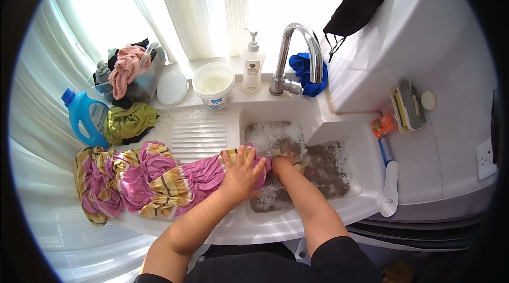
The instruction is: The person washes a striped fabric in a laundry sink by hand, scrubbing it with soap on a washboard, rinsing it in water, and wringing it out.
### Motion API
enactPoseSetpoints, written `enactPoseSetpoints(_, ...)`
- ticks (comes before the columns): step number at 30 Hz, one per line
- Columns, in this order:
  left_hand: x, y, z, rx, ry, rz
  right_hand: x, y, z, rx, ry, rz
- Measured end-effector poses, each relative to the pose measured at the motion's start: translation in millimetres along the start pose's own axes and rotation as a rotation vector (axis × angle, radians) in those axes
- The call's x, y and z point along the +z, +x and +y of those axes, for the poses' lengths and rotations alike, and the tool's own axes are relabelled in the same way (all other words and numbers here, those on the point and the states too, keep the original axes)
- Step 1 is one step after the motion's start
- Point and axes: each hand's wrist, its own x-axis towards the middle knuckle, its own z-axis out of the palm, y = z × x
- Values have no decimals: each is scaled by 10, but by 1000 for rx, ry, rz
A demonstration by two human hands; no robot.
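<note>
The left hand (241,172) has its fingers spread wide and lies flat on the pink and yellow striped cloth (159,177), pressing it down at the edge of the sink (366,198). The right hand (283,162) is down in the soapy water (328,169) — its fingers are under the foam and the wet end of the cloth, so I cannot tell if they are open or bunched up.

Most of the cloth lies in a heap on the white ribbed board (199,133) to the left, and only its end hangs into the water. It looks like the washing step: one hand holds, the other rubs in the suds. The next bit likely needs more cloth pulled over into the water, a little at a time.

Behind the sink stand a bent silver tap (297,52), a soap pump bottle (253,65) and a white tub (213,84). A blue jug (85,116) and a green rag (130,122) sit far left.
</note>
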Motion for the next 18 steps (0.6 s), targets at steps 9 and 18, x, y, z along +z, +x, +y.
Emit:
enactPoseSetpoints(9, -395, -941, -801, -278, -236, -145, -279, -345, 143, 251, 825, 511)
enactPoseSetpoints(18, -121, -1790, -1617, -388, -75, 278, -1728, -1303, -458, -393, 953, 1002)
